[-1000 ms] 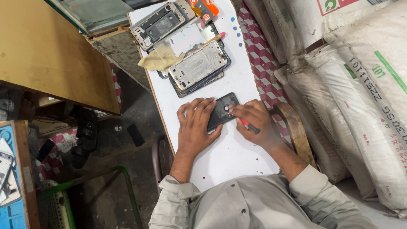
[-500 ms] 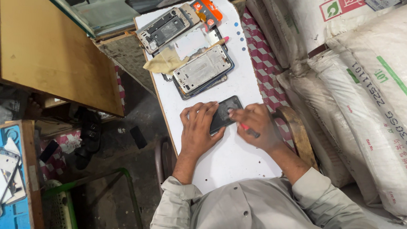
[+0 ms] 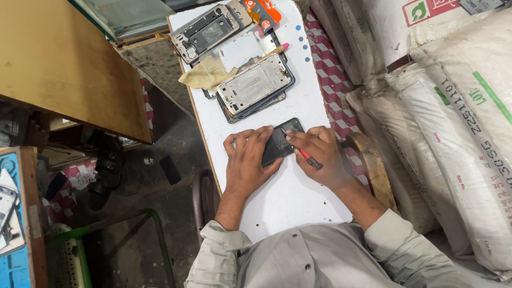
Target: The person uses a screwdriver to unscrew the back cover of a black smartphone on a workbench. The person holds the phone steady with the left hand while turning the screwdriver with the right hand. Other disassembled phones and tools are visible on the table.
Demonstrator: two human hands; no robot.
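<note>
Here, your left hand (image 3: pixel 246 162) lies flat, palm down, fingers spread over the left edge of the dark phone part (image 3: pixel 280 141), pinning it to the white tabletop (image 3: pixel 288 201). Your right hand (image 3: pixel 320 152) is curled in a closed grip on a thin red-handled tool (image 3: pixel 308 157), whose tip rests on the part's right side. Both forearms reach in from the near edge. The tabletop is narrow: its left edge runs just beside your left wrist, its right edge just beyond your right hand, where white sacks (image 3: pixel 471 121) crowd close. Bare tabletop lies between your forearms. Farther away, opened phone frames (image 3: pixel 256 85), a yellow cloth (image 3: pixel 206 76) and an orange tool (image 3: pixel 263 9) fill the far end.
</note>
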